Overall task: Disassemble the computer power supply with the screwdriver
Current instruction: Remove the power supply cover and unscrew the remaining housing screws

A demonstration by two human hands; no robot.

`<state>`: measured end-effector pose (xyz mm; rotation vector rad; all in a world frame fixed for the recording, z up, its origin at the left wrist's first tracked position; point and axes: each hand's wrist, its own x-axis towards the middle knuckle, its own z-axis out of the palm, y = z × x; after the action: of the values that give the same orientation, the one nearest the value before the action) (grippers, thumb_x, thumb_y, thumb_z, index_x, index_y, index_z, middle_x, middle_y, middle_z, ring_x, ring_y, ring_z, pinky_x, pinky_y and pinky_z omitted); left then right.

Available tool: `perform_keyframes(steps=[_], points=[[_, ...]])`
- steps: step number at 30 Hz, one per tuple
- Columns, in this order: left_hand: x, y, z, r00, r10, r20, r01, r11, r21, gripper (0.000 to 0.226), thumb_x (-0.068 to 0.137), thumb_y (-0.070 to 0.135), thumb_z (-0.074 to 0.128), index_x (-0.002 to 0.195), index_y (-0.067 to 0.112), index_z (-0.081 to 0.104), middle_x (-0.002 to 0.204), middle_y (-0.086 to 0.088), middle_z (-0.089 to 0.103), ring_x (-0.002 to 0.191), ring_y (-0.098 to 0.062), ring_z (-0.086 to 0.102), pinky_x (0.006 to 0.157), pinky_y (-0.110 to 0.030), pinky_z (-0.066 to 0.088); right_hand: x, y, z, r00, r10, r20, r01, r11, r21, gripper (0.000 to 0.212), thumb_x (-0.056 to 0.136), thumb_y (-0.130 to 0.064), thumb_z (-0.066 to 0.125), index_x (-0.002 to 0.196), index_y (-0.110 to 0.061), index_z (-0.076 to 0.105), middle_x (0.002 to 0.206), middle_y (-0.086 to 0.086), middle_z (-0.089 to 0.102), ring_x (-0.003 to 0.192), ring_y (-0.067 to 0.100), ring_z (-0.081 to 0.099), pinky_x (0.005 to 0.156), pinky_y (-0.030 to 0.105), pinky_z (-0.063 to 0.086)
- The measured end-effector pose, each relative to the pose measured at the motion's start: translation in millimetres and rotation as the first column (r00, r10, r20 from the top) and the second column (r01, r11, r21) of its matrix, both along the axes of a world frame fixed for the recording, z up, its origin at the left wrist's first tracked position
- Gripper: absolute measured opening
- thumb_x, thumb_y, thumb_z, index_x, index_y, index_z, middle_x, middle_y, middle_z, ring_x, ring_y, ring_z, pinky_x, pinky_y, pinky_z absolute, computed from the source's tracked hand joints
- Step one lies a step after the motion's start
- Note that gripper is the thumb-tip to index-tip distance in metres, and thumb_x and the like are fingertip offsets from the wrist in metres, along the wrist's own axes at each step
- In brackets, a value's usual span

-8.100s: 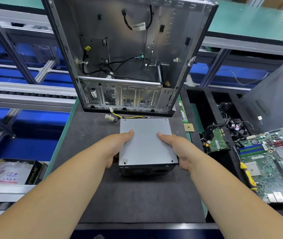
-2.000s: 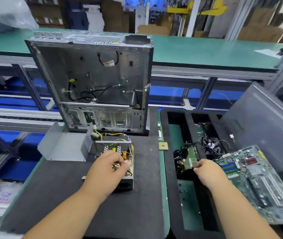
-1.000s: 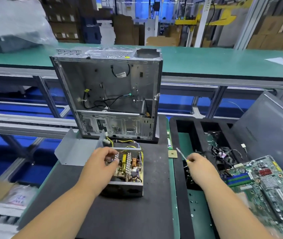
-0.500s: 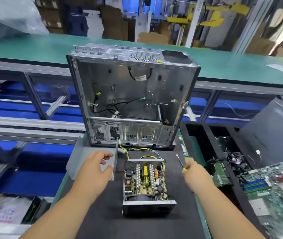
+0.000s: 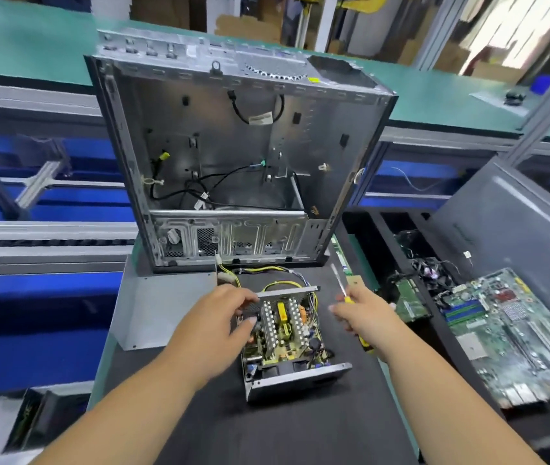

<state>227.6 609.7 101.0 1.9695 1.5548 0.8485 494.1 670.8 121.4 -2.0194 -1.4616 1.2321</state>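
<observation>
The power supply lies open on the black mat, its circuit board and heat sinks exposed. Its grey metal cover lies to the left. My left hand grips the power supply's far left corner. My right hand hovers just right of the unit and holds the yellow-handled screwdriver, whose shaft points up and away. Yellow and black wires run from the unit's far end toward the case.
An empty computer case stands upright behind the unit. A black tray at the right holds a motherboard, a small green card, cables and a grey side panel. A conveyor runs on the left.
My left hand has moved from the cover onto the power supply's far left corner. My right hand with the screwdriver has come closer to the unit.
</observation>
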Motion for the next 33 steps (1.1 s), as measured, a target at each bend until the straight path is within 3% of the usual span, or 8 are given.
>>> perform_keyframes(steps=[7,11,14,16,19,25,29,33], points=[[15.8,-8.7,0.9,0.983,-0.175,0.063,0.181,0.978,-0.104,0.007,0.089,0.036,0.064,0.090,0.031,0.059,0.089,0.014,0.056,0.083,-0.006,0.057,0.078,-0.031,0.051,-0.1,-20.8,-0.3,0.995,0.084,0.061,-0.083,0.996,-0.023,0.021,0.086,-0.025,0.067,0.092,-0.006,0.061,0.071,0.002,0.066,0.052,0.016,0.050,0.054,0.027,0.041],[23.4,-14.6,-2.4,0.962,-0.266,0.057,0.272,0.937,-0.219,0.026,0.080,0.056,0.061,0.094,0.035,0.059,0.092,0.013,0.057,0.082,-0.006,0.057,0.077,-0.026,0.051,4.3,-27.6,-3.1,0.992,0.125,0.037,-0.124,0.992,-0.024,0.018,0.086,-0.025,0.067,0.086,-0.007,0.062,0.065,-0.002,0.067,0.051,0.016,0.051,0.056,0.029,0.041],[25.5,-23.9,-8.9,0.965,-0.259,0.037,0.259,0.927,-0.273,0.044,0.069,0.068,0.064,0.100,0.038,0.057,0.099,0.020,0.056,0.089,0.001,0.055,0.079,-0.014,0.046,9.0,-30.8,-6.0,0.981,0.196,0.004,-0.196,0.980,-0.043,0.029,0.086,-0.038,0.068,0.081,-0.011,0.059,0.066,-0.003,0.067,0.052,0.015,0.051,0.056,0.029,0.039],[26.0,-32.1,-14.5,0.977,-0.214,0.018,0.210,0.932,-0.294,0.048,0.065,0.070,0.067,0.101,0.040,0.055,0.103,0.024,0.055,0.095,0.007,0.053,0.081,-0.010,0.043,13.0,-33.3,-6.5,0.967,0.248,-0.056,-0.252,0.965,-0.067,0.043,0.076,-0.055,0.068,0.078,-0.013,0.058,0.067,-0.002,0.066,0.054,0.016,0.050,0.055,0.029,0.039],[27.2,-44.3,-24.2,0.997,-0.019,0.078,0.042,0.951,-0.305,0.041,0.064,0.060,0.077,0.093,0.042,0.055,0.101,0.020,0.059,0.091,0.005,0.056,0.080,-0.017,0.048,23.0,-37.8,-6.4,0.938,0.331,-0.104,-0.342,0.933,-0.111,0.054,0.061,-0.064,0.075,0.077,-0.017,0.054,0.060,-0.004,0.054,0.056,0.017,0.046,0.050,0.025,0.036],[35.6,-64.2,-30.6,0.912,0.300,0.281,-0.181,0.907,-0.380,0.046,0.051,0.053,0.085,0.086,0.036,0.061,0.094,0.006,0.067,0.086,-0.006,0.066,0.078,-0.023,0.054,39.4,-38.6,-9.0,0.873,0.472,-0.121,-0.483,0.871,-0.088,0.027,0.073,-0.022,0.086,0.079,-0.019,0.059,0.062,-0.003,0.054,0.049,0.012,0.044,0.044,0.018,0.033],[39.3,-74.2,-31.4,0.876,0.378,0.300,-0.233,0.875,-0.424,0.034,0.069,0.030,0.089,0.093,0.037,0.066,0.092,0.008,0.070,0.088,-0.007,0.068,0.075,-0.020,0.050,43.9,-39.9,-11.7,0.866,0.492,-0.090,-0.497,0.867,-0.042,0.024,0.076,-0.024,0.083,0.079,-0.019,0.060,0.062,-0.002,0.052,0.051,0.015,0.045,0.043,0.017,0.031],[51.9,-80.9,-25.7,0.870,0.429,0.245,-0.326,0.871,-0.367,0.026,0.076,0.028,0.084,0.088,0.042,0.066,0.081,0.004,0.068,0.061,-0.002,0.060,0.062,-0.015,0.046,45.9,-42.0,-12.7,0.870,0.492,-0.026,-0.491,0.870,0.042,0.029,0.075,-0.025,0.085,0.073,-0.017,0.058,0.050,-0.011,0.050,0.042,0.007,0.043,0.040,0.014,0.032]])
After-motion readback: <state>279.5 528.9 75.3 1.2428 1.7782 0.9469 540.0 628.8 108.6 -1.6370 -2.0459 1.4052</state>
